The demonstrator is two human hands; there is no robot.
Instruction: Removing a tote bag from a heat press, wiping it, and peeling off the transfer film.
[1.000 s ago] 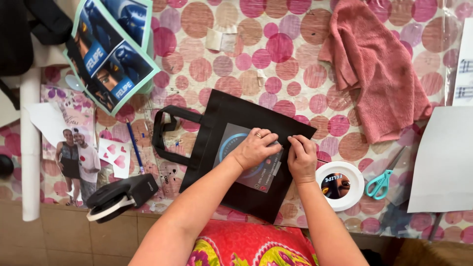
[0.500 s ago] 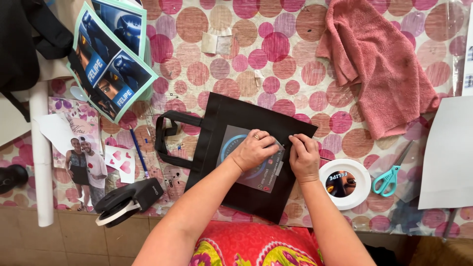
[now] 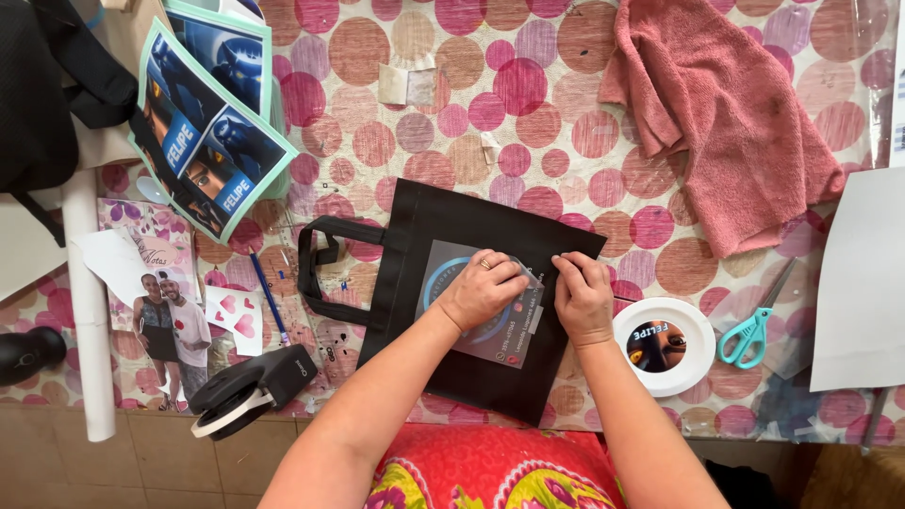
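At the far left a white tube (image 3: 87, 311) lies along the worktop (image 3: 396, 141) edge, beside photo prints (image 3: 168, 330); above them lie blue printed sheets (image 3: 203, 123); a black tape dispenser (image 3: 253, 386) sits near the front edge, and a blue pen (image 3: 269, 297) lies just left of the bag's handles; the black bag (image 3: 452, 368) lies flat near the front middle, its long axis tilted a little, running from the handles (image 3: 325, 269) at the left toward its bottom edge at the right; a clear film (image 3: 481, 302) with a round blue print lies on the bag's face; the left hand (image 3: 481, 287) presses flat on the film, fingers spread and bent, grasping nothing; the right hand (image 3: 583, 297) rests at the film's right edge, fingertips pinching or pressing it, I cannot tell which; further right sits a white round lid (image 3: 665, 344), then teal scissors (image 3: 749, 330) pointing up-right; a pink towel (image 3: 726, 113) lies crumpled at the back; white paper (image 3: 863, 283) covers the right edge
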